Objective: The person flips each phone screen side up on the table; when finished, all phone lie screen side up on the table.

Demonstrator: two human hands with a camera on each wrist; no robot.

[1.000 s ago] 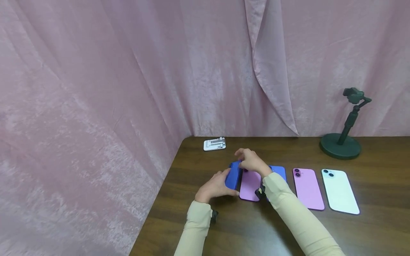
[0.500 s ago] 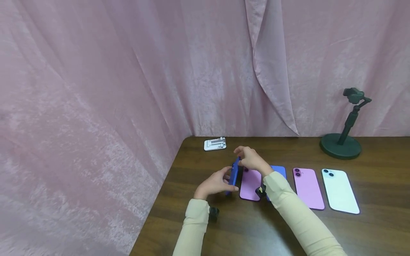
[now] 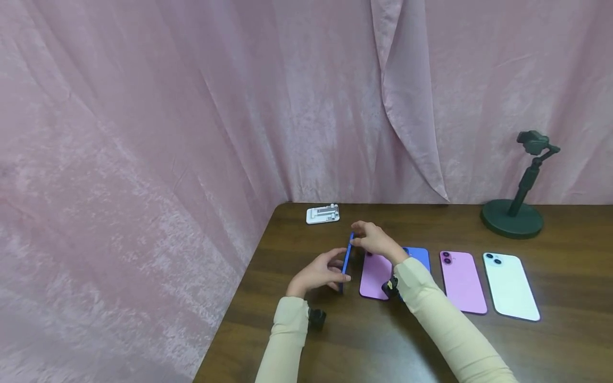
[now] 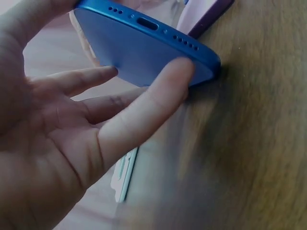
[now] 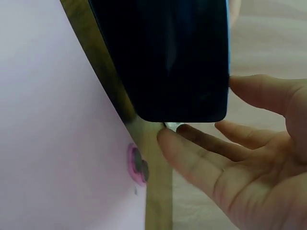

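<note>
A blue smartphone [image 3: 347,254] stands on its long edge over the left of the table, held between both hands. My left hand [image 3: 318,273] grips its near end, with the thumb [image 4: 175,79] by the end that has the charging port. At the far end, my right hand [image 3: 377,240] pinches it, the thumb [image 5: 249,91] against the upper edge and a fingertip close to the end. The right wrist view shows its dark screen [image 5: 168,62]; the left wrist view shows its blue back [image 4: 139,48]. Just right of it lies a purple phone [image 3: 374,276], partly behind the right wrist.
Another blue phone [image 3: 419,256], partly covered by the right sleeve, a pink phone [image 3: 463,282] and a pale mint phone [image 3: 511,284] lie rightward in a row. A white folding stand [image 3: 323,214] lies at the back left. A dark green stand [image 3: 512,218] rises at the back right.
The blue phone has turned from showing its back to standing edge-on to the head view. My left hand has shifted slightly left with it; the right hand has stayed at its far end.
</note>
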